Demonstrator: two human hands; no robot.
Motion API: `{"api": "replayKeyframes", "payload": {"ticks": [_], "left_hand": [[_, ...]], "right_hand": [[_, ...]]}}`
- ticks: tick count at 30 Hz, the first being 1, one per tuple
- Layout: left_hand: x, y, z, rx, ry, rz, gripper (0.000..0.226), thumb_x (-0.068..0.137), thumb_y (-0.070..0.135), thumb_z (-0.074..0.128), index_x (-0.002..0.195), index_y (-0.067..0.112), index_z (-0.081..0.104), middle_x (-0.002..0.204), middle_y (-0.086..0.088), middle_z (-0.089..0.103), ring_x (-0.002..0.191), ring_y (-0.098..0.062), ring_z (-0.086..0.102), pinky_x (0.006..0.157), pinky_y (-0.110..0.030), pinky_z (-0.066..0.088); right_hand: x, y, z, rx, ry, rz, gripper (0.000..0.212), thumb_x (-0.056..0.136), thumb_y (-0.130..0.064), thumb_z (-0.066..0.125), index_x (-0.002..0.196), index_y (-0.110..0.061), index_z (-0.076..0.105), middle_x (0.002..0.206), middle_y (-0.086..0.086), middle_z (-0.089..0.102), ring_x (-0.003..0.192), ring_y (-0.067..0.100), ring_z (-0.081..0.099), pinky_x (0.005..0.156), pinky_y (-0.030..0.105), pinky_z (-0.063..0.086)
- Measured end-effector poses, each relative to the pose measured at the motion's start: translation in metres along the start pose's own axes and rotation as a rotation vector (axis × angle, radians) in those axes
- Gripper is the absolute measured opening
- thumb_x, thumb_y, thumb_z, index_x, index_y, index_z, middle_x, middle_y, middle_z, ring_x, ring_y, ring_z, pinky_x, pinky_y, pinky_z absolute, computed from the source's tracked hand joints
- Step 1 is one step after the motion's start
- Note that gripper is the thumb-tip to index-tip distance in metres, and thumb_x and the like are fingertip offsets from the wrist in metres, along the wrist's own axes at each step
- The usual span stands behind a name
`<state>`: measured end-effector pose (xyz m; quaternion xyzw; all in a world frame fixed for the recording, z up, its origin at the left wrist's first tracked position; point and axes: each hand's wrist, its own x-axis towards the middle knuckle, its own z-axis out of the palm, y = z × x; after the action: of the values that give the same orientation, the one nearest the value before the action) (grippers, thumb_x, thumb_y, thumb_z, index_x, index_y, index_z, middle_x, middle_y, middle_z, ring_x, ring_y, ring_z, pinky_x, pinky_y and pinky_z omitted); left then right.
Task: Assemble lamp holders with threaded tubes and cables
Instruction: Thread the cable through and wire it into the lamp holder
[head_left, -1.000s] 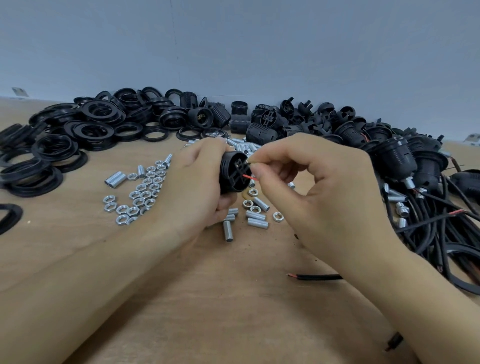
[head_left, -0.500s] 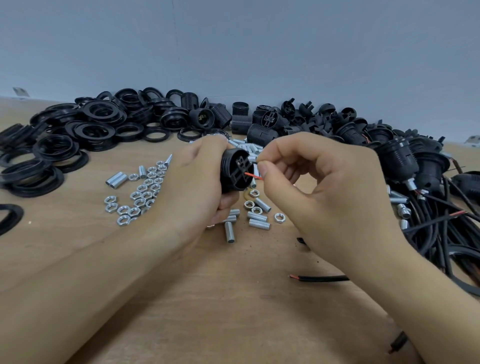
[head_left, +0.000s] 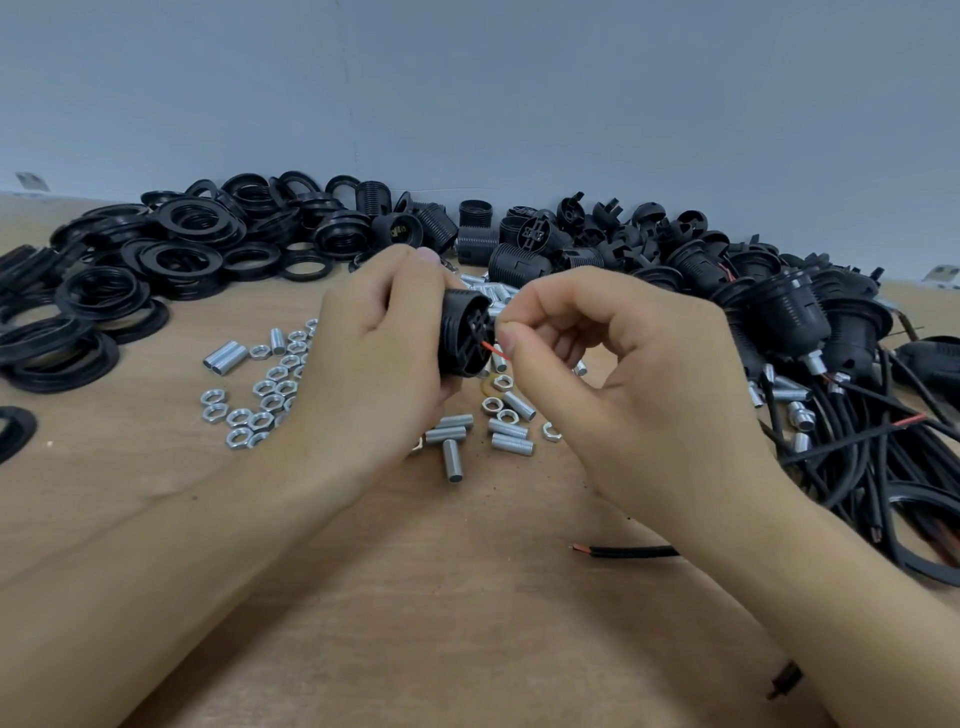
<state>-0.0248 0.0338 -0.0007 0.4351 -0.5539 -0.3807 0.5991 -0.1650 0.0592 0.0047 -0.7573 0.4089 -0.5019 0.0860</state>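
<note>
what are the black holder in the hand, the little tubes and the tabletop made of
Lamp holder: likely moulded plastic, matte black with fine ribbing. Threaded tubes: metal, probably plated steel, bright silver with visible threads. Table: wood or wood-look board, tan with faint grain.

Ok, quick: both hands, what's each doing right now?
Left hand: grips the black lamp holder.
Right hand: pinches the red wire at the holder.

holder (head_left: 464, 332): body mostly hidden by left hand (head_left: 379, 358)
red wire (head_left: 493, 349): end hidden behind right hand (head_left: 623, 384)
ring (head_left: 13, 428): cut by left edge
</note>
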Motion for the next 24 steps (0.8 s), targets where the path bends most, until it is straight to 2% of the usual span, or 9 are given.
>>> {"api": "replayKeyframes", "payload": {"ticks": [5, 10, 15, 17, 20, 24], "left_hand": [[-0.001, -0.001, 0.001, 0.016, 0.008, -0.005, 0.031, 0.099, 0.020, 0.040, 0.073, 0.007, 0.052, 0.048, 0.004, 0.038, 0.036, -0.007, 0.035, 0.032, -0.015, 0.028], [0.000, -0.003, 0.000, 0.044, 0.003, 0.023, 0.034, 0.101, 0.020, 0.040, 0.072, 0.009, 0.052, 0.048, 0.008, 0.040, 0.036, -0.005, 0.038, 0.033, -0.015, 0.029], [0.001, -0.009, -0.004, 0.300, 0.016, 0.258, 0.037, 0.101, 0.026, 0.038, 0.083, -0.003, 0.054, 0.060, -0.003, 0.044, 0.055, -0.016, 0.043, 0.048, -0.034, 0.038], [0.001, -0.011, -0.004, 0.335, 0.034, 0.311, 0.039, 0.100, 0.027, 0.037, 0.084, -0.005, 0.053, 0.066, -0.008, 0.047, 0.058, -0.021, 0.045, 0.049, -0.030, 0.037], [0.000, -0.012, -0.002, 0.314, 0.043, 0.293, 0.041, 0.098, 0.029, 0.036, 0.084, -0.006, 0.052, 0.065, -0.009, 0.045, 0.060, -0.024, 0.044, 0.051, -0.035, 0.039], [0.003, -0.015, -0.002, 0.305, 0.041, 0.165, 0.038, 0.100, 0.029, 0.039, 0.085, -0.002, 0.054, 0.060, 0.003, 0.044, 0.060, -0.016, 0.044, 0.056, -0.050, 0.046]], "right_hand": [[0.000, -0.001, 0.000, 0.017, -0.001, -0.014, 0.007, 0.084, -0.009, 0.064, 0.080, -0.011, 0.069, 0.068, -0.003, 0.063, 0.066, 0.013, 0.057, 0.064, 0.027, 0.049], [0.000, 0.000, 0.001, -0.021, -0.022, -0.002, 0.008, 0.083, -0.010, 0.063, 0.079, -0.012, 0.069, 0.068, -0.002, 0.062, 0.066, 0.014, 0.056, 0.063, 0.027, 0.048], [-0.001, -0.002, 0.001, -0.082, -0.037, -0.034, 0.008, 0.084, -0.009, 0.062, 0.078, -0.013, 0.067, 0.067, -0.003, 0.060, 0.066, 0.015, 0.055, 0.063, 0.027, 0.046], [-0.003, -0.002, 0.002, -0.125, -0.028, -0.054, 0.008, 0.084, -0.008, 0.063, 0.078, -0.012, 0.066, 0.067, -0.002, 0.059, 0.067, 0.015, 0.054, 0.063, 0.028, 0.045], [-0.005, -0.002, 0.007, -0.157, 0.034, -0.070, 0.007, 0.084, -0.007, 0.064, 0.079, -0.010, 0.067, 0.067, -0.001, 0.060, 0.066, 0.015, 0.054, 0.064, 0.030, 0.045], [-0.002, 0.000, 0.005, -0.041, 0.002, 0.038, 0.006, 0.086, -0.012, 0.068, 0.084, -0.016, 0.072, 0.070, -0.007, 0.067, 0.070, 0.013, 0.061, 0.066, 0.028, 0.049]]}}
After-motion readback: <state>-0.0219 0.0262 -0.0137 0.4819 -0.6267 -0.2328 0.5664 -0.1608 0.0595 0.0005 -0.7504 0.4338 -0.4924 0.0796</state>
